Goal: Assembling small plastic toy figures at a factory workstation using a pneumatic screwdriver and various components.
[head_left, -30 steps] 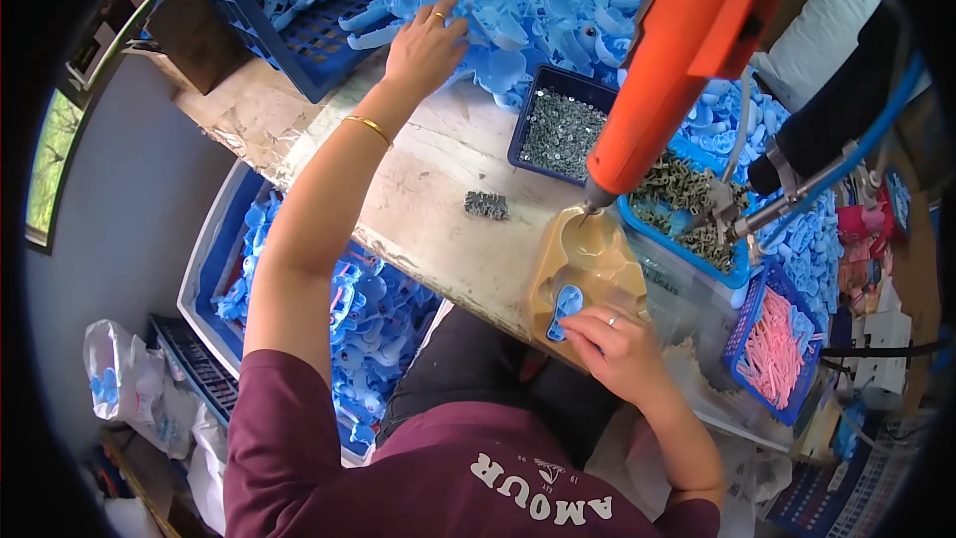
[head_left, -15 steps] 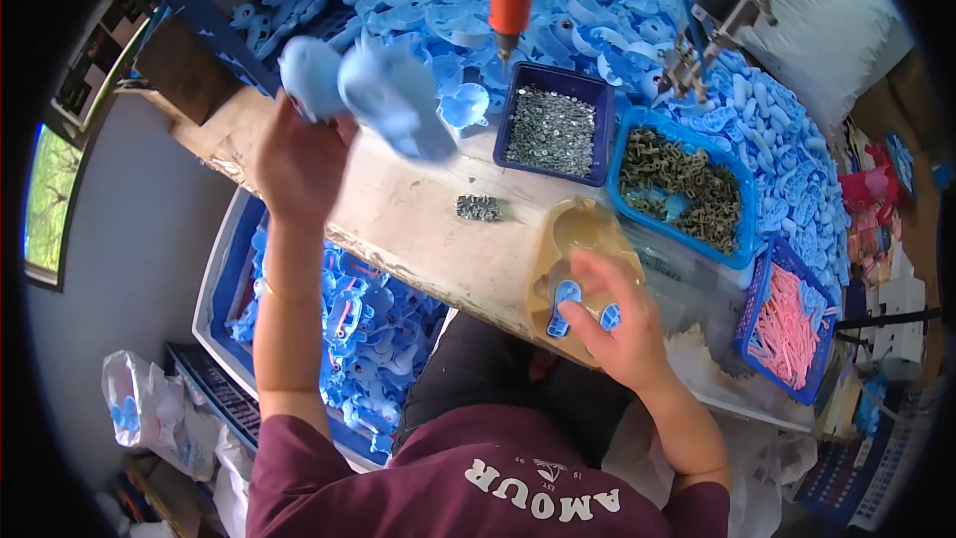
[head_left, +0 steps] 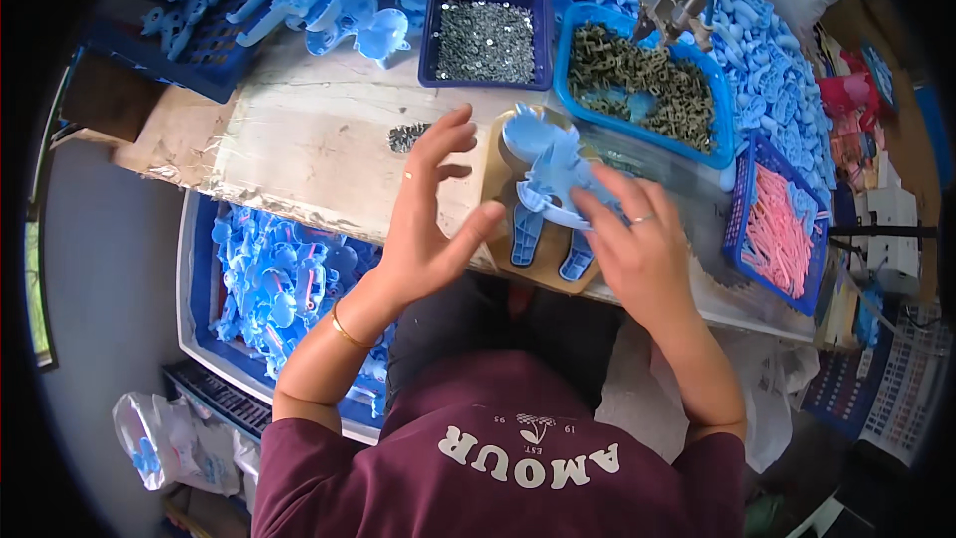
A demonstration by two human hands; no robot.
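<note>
A light-blue hollow plastic toy shell (head_left: 550, 164) is tilted over the tan moulded holder (head_left: 500, 154) at the table's front edge. My right hand (head_left: 637, 244) pinches the shell's near right edge between thumb and fingers. Just left of the holder, my left hand (head_left: 433, 224) is open, fingers spread and curved, with nothing in it. Two small blue ribbed limb pieces lie in the holder's near end, the left limb piece (head_left: 526, 236) and the right limb piece (head_left: 578, 256). Whether the shell touches the holder is hard to tell.
Behind stand a dark-blue tray of small metal screws (head_left: 485, 40) and a light-blue basin of dull metal parts (head_left: 647, 90). A small screw pile (head_left: 406, 136) lies by my left fingers. Right: a basket of pink strips (head_left: 777, 229). Below left: a bin of blue assemblies (head_left: 284, 279).
My left hand has come from the far left to beside the holder and is free of the blue pieces it carried. A shell is now over the holder in my right hand. The view has shifted.
</note>
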